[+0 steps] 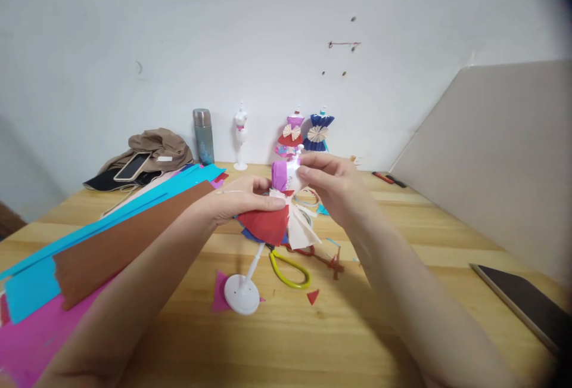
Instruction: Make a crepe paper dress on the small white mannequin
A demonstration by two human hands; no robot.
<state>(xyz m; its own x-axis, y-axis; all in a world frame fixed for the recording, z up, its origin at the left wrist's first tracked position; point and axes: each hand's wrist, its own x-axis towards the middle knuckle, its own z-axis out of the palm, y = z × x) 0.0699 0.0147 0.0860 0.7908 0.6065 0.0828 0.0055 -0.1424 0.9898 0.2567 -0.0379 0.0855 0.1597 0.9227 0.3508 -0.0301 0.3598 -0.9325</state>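
A small white dress-form mannequin is held tilted above the table, its stand and round base hanging toward me. A red paper skirt with blue under it, a cream pleated paper piece and a purple paper strip cover parts of it. My left hand is closed round its waist, the thumb lying on the cream paper. With thumb and fingers, my right hand pinches the upper body by the purple edge. Yellow-handled scissors lie beneath, partly hidden.
Coloured paper sheets lie at left, near a phone, brown cloth and a thermos. Along the wall stand a plain mannequin and two dressed ones. Paper scraps lie in front; a dark tablet-like slab is at right.
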